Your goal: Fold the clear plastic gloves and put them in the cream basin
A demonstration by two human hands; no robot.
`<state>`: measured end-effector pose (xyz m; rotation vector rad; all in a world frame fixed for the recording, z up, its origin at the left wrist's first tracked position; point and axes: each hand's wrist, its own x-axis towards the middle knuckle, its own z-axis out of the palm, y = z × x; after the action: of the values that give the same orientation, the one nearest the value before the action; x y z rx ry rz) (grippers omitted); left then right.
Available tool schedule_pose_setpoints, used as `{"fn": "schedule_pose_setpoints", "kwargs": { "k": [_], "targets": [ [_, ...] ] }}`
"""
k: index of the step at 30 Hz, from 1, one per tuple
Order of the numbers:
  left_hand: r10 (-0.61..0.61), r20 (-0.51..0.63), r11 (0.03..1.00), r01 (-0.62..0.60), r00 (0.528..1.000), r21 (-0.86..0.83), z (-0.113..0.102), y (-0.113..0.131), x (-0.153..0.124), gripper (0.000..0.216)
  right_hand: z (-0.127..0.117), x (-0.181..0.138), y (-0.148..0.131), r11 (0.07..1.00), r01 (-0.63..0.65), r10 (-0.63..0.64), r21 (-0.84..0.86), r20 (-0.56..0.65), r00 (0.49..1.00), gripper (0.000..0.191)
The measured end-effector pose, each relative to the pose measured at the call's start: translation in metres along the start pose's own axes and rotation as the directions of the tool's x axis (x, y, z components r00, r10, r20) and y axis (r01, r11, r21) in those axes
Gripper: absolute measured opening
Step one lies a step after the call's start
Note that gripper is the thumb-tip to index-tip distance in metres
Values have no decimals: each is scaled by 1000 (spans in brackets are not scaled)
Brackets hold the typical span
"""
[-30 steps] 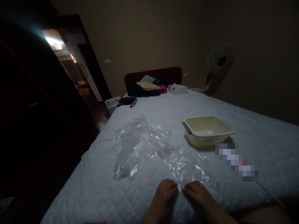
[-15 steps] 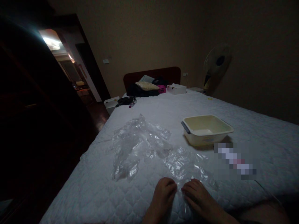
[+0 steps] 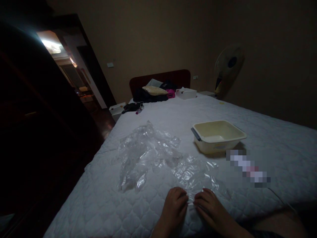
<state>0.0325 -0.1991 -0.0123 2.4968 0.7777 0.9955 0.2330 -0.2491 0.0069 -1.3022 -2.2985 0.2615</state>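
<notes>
My left hand (image 3: 175, 205) and my right hand (image 3: 209, 205) are close together at the near edge of the bed, fingers curled. Between them they pinch the near end of a clear plastic bag (image 3: 194, 173), which spreads crinkled over the quilted cover just beyond my fingertips. Its held edge is partly hidden under my fingers. More clear plastic bags (image 3: 148, 148) lie in a loose, overlapping heap to the left. Where one bag stops and another starts, I cannot tell.
A cream plastic basin (image 3: 218, 145) with grey handles stands on the bed (image 3: 104, 198) at right. Near it lies a blurred-out object (image 3: 249, 167) with a cord. Clothes and a pillow (image 3: 155, 90) and a white box (image 3: 186, 93) sit by the headboard (image 3: 182, 76); a fan (image 3: 230, 62) stands beyond.
The plastic that hung down between my hands toward me has been drawn up to my fingers. My hands stay in nearly the same place; the view has shifted slightly.
</notes>
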Motion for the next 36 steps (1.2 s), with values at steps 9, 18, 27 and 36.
{"fn": "schedule_pose_setpoints", "kwargs": {
  "k": [9,18,27,36],
  "targets": [
    [1,-15,1000,-1,1000,-5,-3,2,4,18,-7,4,-10,998,-59,59,3,-9,998,17],
    [28,-65,999,-29,998,-22,-2,-2,0,15,-2,4,-10,989,-148,148,19,-55,987,15],
    [-84,-67,996,83,994,-21,1,3,4,11,13,12,-2,944,-319,328,77,-161,931,20],
    [-220,-95,974,224,971,35,14,1,8,9,17,21,3,879,-418,448,228,-96,889,22]
  ]
}}
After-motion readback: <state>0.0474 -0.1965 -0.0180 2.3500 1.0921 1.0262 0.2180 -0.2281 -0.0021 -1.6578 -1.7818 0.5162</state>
